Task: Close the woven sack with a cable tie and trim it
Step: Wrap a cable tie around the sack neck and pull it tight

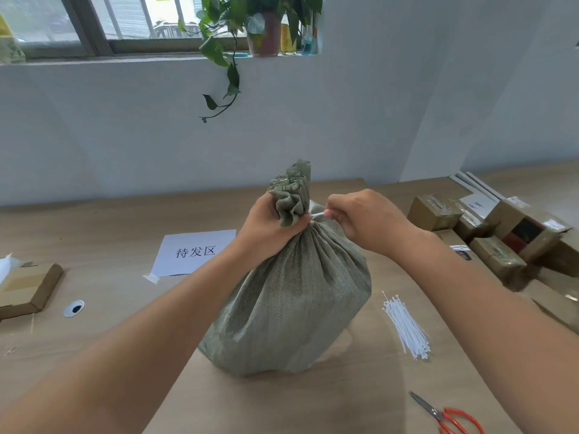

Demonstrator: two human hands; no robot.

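A grey-green woven sack [291, 302] stands upright on the wooden table [109, 324], its mouth gathered into a bunched neck. My left hand [271, 227] is clenched around that neck from the left. My right hand [363, 220] pinches a white cable tie [318, 215] that runs across the neck just right of my left hand. How far the tie wraps around the neck is hidden by my fingers. A bundle of spare white cable ties [407, 328] lies to the right of the sack. Red-handled scissors [448, 415] lie near the front right edge.
A white paper sign [195, 252] with printed characters is taped left of the sack. A flat cardboard box [26, 288] and a cable hole [74, 308] sit at far left. Several taped cardboard parcels [498, 233] crowd the right. A potted vine [250, 26] hangs from the windowsill.
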